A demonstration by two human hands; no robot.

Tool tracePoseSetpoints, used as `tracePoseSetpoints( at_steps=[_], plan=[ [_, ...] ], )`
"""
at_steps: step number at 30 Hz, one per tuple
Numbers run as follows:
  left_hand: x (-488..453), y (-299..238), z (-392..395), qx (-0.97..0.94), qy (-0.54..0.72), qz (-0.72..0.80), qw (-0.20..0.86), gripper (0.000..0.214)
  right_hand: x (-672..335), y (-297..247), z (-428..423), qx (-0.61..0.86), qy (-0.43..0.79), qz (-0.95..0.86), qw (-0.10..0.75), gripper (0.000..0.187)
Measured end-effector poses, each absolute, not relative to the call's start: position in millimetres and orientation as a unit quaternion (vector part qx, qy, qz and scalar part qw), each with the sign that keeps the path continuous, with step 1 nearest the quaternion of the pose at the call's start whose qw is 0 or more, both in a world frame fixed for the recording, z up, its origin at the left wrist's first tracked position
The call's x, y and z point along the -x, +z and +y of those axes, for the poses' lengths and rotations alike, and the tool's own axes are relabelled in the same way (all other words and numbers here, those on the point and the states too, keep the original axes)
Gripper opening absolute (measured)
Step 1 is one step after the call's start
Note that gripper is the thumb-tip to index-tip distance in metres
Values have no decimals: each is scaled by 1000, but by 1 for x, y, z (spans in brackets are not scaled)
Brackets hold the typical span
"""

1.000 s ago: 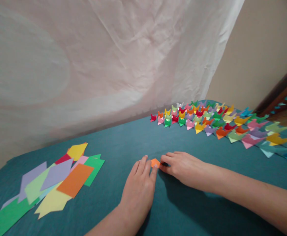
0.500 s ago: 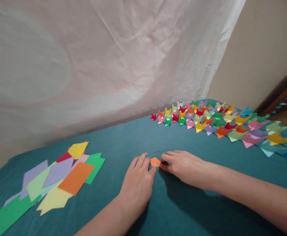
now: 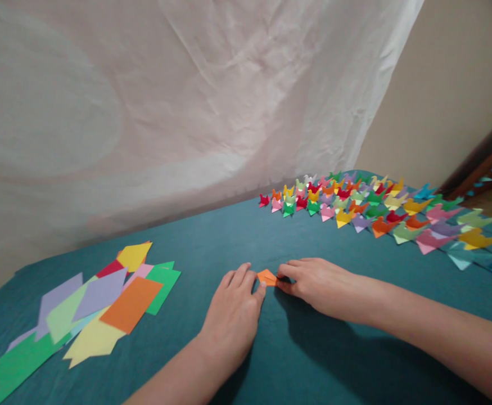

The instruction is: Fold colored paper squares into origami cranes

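Observation:
A small piece of folded orange paper (image 3: 267, 277) lies on the teal cloth between my hands, with a crease line across its face. My left hand (image 3: 234, 308) rests palm down at its left edge, pinching that side between thumb and index finger; the other fingers lie along the cloth. From the other side, my right hand (image 3: 308, 281) grips the right corner with thumb and bent fingers. Part of the paper is covered by the fingertips on both sides.
Loose coloured sheets, with an orange sheet (image 3: 131, 304) on top, are spread at the left. Several rows of folded paper birds (image 3: 344, 217) stand at the right back. A pale hanging cloth (image 3: 186, 112) rises behind the teal table cover (image 3: 203, 236).
The orange paper now shows a crease or flap line and a slightly different outline. My left thumb has drawn back a little from its face; the right hand has shifted slightly rightward.

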State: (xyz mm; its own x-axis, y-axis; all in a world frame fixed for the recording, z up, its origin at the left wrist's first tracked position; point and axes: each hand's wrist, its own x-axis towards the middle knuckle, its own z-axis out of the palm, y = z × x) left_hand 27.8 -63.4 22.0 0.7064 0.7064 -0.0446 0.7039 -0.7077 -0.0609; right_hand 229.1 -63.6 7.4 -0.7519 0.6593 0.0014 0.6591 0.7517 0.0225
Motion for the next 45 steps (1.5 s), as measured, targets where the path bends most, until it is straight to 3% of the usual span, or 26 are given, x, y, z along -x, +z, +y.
tracePoseSetpoints(
  at_steps=[10, 18, 22, 27, 35, 40, 45],
  plan=[
    [-23, 19, -61, 931, 10, -364, 27, 29, -236, 22, -62, -330, -37, 943, 4, 26],
    [-27, 4, -62, 958, -67, -276, 43, 34, -240, 14, -62, -330, -59, 941, -45, 30],
    [-32, 6, -66, 961, -41, -273, 15, 32, -241, 14, -62, -328, -73, 939, -73, 27],
    [-33, 13, -67, 952, 9, -305, 10, 29, -243, 20, -63, -335, -82, 937, -50, 30],
    [-33, 19, -66, 952, 24, -304, 3, 29, -251, 24, -55, -326, -177, 927, -56, 48],
    [-32, 19, -67, 954, 32, -299, 0, 29, -254, 13, -36, -360, -288, 873, -162, 52],
    [-32, 19, -67, 955, 28, -295, -1, 28, -248, -3, -32, -376, -299, 845, -235, 49]
  ],
)
